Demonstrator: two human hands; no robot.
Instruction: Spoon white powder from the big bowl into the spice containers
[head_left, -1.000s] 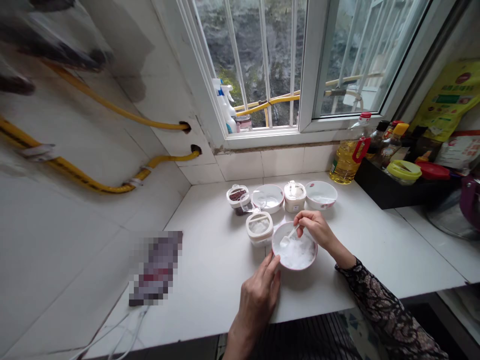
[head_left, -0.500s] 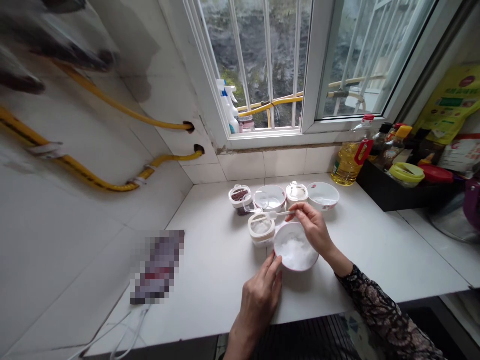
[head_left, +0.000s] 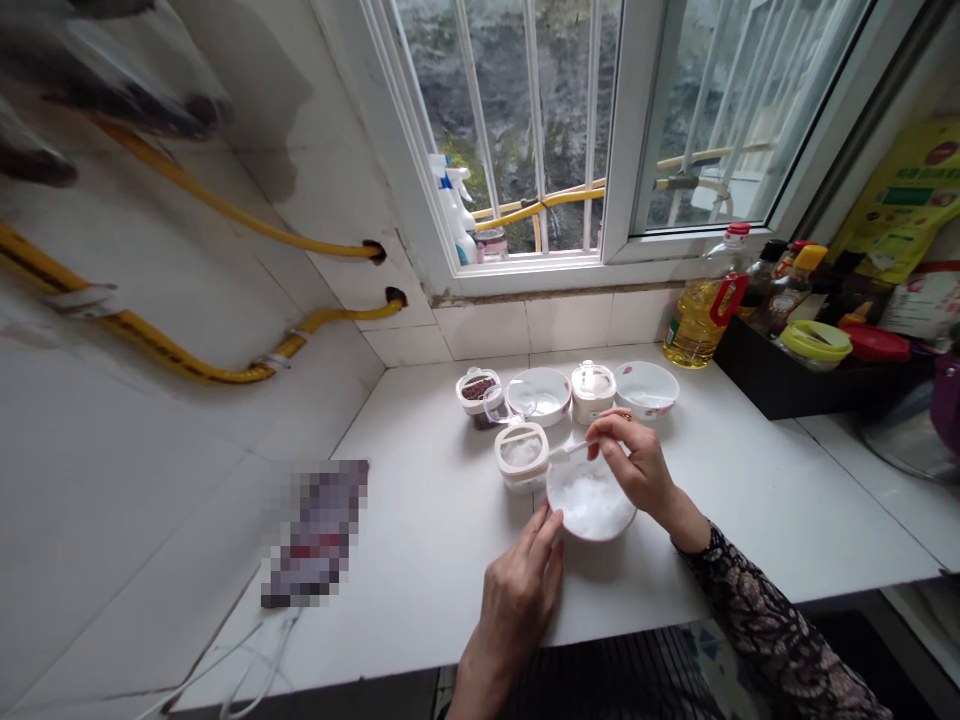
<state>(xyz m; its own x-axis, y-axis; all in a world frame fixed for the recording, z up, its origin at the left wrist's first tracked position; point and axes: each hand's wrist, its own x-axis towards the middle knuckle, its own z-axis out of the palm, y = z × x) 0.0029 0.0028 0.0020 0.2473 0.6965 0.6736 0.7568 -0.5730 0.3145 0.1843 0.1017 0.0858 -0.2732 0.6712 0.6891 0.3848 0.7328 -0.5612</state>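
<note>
Probably brittle, the bowl [head_left: 556, 487] suits rim holding, where your left hand [head_left: 517, 590] touches, grip unclear, while your right hand [head_left: 637, 462] pinches the spoon [head_left: 561, 455] closed-fingered.

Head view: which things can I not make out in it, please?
Head view, dark item: masked by pixel blocks.
Head view, palm of left hand: hidden by its back.
Head view, purple handle: cut off by right edge.
Head view, small print on yellow pouch: too small.

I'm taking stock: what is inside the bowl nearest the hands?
A loose white substance is in the bowl. The right hand and spoon cover part of its far side; anything beneath the substance is hidden.
</note>
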